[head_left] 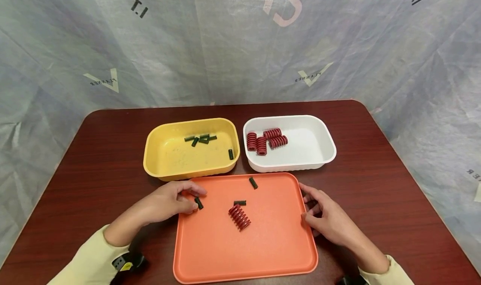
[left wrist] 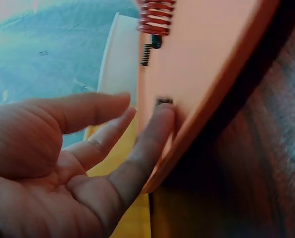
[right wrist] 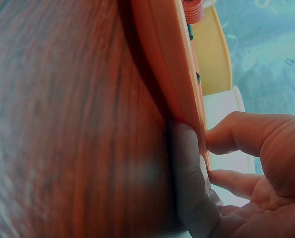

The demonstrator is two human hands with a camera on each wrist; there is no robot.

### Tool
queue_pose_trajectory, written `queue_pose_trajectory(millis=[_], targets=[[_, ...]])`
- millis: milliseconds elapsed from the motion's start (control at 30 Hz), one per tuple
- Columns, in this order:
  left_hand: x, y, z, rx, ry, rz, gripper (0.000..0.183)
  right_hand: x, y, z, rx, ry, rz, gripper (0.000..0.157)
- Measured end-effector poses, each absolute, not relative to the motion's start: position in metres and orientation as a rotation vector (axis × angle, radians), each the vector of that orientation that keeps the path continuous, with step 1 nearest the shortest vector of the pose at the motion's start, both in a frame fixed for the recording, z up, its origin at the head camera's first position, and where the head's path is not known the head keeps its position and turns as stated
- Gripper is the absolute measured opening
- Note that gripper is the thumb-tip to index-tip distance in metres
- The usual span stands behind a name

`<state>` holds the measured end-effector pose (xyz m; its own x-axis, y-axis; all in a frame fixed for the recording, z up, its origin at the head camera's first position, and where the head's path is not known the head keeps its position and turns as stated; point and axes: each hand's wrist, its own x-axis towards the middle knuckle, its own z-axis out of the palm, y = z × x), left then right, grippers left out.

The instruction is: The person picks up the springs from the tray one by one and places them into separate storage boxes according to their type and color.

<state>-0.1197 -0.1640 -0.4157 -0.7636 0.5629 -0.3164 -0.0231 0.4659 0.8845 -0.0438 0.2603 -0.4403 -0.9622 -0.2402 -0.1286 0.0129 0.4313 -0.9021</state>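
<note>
An orange tray (head_left: pixel 270 251) lies in front of me on the table. My left hand (head_left: pixel 169 201) reaches over its left rim, thumb and fingers spread apart. One digit is right at a small dark green spring (head_left: pixel 198 203), covering part of that spring in the left wrist view. My right hand (head_left: pixel 327 218) grips the tray's right rim, thumb on the upper side and a finger (right wrist: pixel 187 163) along the outer wall. Mid-tray lies a large red spring (head_left: pixel 239 217), with a small green spring (head_left: pixel 240 203) right behind it. Another green spring (head_left: pixel 253 182) lies near the far rim.
Behind the tray, a yellow bin (head_left: pixel 158 155) at left contains several small green springs (head_left: pixel 204 137). Beside it, a white bin (head_left: pixel 312 151) contains several large red springs (head_left: pixel 262 145). Both stand on a dark reddish wooden table (head_left: pixel 379 172), with a printed sheet (head_left: pixel 225 47) hanging behind.
</note>
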Motion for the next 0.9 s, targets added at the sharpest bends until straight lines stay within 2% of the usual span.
queue_pose_trajectory(millis=[667,800,900], targets=[[-0.118,-0.144,-0.424,0.602,2.532,0.973,0.011,-0.044,0.260,-0.441,-0.202,2.457,-1.549,0.075],[-0.118,-0.146,-0.427,0.550,2.389,1.125,0.006,-0.043,0.260,-0.441,-0.202,2.457,-1.550,0.075],[-0.119,-0.148,-0.428,0.460,2.160,1.325,0.011,-0.043,0.260,-0.441,-0.203,2.457,-1.546,0.075]])
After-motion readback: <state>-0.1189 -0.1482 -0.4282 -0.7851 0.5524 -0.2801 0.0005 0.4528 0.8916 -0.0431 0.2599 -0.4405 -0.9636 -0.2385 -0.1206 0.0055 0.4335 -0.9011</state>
